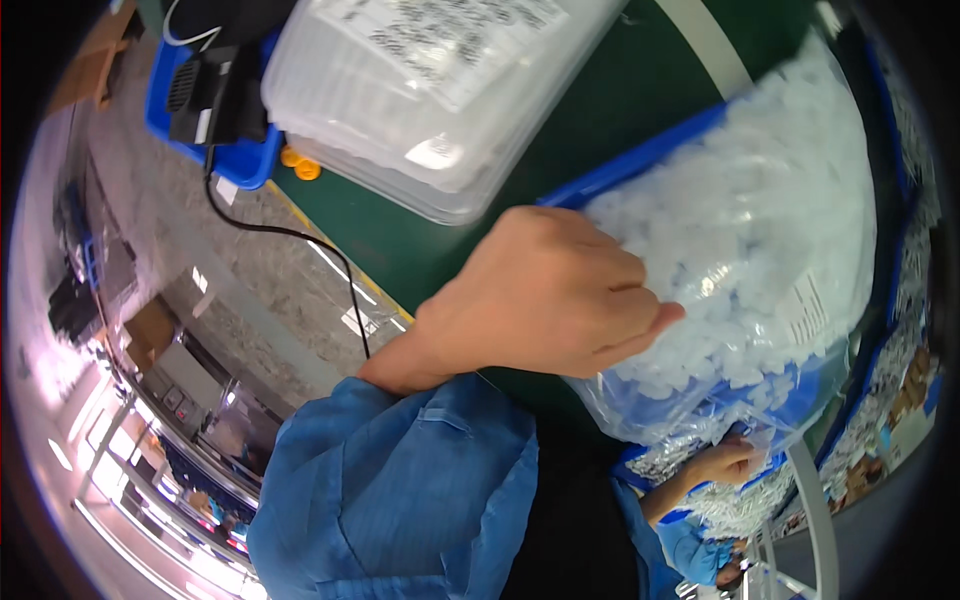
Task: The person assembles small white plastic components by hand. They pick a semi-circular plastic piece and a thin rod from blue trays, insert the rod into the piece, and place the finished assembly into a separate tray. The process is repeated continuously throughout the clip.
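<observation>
A large clear plastic bag (740,230) full of small white pieces lies across a blue tray (640,155) on the right. At the bag's left edge is my left hand (550,290), back uppermost, its fingers curled into a fist. Whatever it grips is hidden beneath the fingers. Lower right, my smaller-looking right hand (728,461) is closed on the loose clear plastic at the bag's lower end. Below that hand, many thin silvery-white pieces (735,510) are heaped beside blue container edges.
A lidded translucent plastic box (420,110) with a printed sheet stands on the green table (370,220). Beyond its corner are orange caps (303,165) and a blue bin (262,165) holding a black device. A black cable (300,236) hangs down. Another person (700,555) appears lower right.
</observation>
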Available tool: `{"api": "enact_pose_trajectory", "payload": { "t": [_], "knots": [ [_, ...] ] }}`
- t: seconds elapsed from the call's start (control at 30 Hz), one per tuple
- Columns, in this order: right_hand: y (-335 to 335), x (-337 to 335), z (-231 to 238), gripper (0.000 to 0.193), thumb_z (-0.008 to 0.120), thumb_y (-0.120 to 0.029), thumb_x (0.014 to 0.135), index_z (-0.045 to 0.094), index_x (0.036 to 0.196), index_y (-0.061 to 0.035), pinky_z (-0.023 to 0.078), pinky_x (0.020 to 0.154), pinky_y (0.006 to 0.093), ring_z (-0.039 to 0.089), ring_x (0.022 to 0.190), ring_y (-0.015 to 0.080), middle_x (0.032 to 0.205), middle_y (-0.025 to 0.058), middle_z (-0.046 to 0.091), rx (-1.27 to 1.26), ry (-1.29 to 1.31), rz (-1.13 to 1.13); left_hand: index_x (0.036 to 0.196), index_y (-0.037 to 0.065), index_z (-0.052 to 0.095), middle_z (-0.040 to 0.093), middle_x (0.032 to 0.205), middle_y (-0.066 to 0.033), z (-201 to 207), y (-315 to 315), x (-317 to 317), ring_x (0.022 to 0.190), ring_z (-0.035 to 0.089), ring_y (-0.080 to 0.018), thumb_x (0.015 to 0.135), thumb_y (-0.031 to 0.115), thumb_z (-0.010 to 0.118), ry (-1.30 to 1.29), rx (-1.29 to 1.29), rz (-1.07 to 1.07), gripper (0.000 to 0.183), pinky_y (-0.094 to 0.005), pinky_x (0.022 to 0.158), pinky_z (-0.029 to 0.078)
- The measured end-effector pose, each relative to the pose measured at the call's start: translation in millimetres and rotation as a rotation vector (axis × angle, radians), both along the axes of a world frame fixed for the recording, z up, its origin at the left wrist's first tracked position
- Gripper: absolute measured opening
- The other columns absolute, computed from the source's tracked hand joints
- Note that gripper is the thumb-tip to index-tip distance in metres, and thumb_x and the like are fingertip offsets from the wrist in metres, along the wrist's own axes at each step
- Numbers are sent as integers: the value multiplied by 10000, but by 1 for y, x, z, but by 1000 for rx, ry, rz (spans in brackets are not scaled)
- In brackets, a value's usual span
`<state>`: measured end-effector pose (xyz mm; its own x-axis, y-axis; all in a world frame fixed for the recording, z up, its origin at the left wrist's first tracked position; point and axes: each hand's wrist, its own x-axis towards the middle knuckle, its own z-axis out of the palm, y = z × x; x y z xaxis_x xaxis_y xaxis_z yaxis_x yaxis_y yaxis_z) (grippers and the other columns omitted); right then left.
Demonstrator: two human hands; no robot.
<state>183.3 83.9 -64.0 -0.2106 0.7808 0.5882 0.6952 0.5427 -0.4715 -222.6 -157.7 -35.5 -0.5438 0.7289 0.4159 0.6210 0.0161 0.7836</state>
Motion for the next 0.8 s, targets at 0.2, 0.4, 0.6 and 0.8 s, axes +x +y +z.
{"api": "enact_pose_trajectory", "payload": {
  "t": [0.2,0.4,0.6,0.8],
  "knots": [
    [-16,-36,13,484,519,-295,1039,500,625,-45,238,416,226,283,456,42,511,-39,357,-125,207,-79,498,117,399,385,482,-11,-1,-1,-2,382,406,-208,730,111,792,-25,34,21,457,-326,385,310],
    [-25,-36,44,390,486,-277,1052,670,873,18,187,435,219,248,462,28,556,-36,405,-93,186,7,480,92,391,361,463,-34,2,1,-6,379,391,-227,761,89,761,63,51,39,465,-346,388,283],
    [-32,-7,62,417,471,-251,1055,598,777,32,182,416,213,286,442,25,609,32,569,-6,217,9,475,66,365,340,448,-70,16,8,-4,380,367,-251,789,101,742,52,-57,45,491,-364,398,249],
    [-32,16,82,467,438,-313,1065,613,804,33,292,486,202,306,470,44,510,-21,376,70,232,-50,479,45,388,362,461,-87,36,16,31,397,397,-250,786,106,752,136,-158,178,480,-363,414,267]
  ]
}}
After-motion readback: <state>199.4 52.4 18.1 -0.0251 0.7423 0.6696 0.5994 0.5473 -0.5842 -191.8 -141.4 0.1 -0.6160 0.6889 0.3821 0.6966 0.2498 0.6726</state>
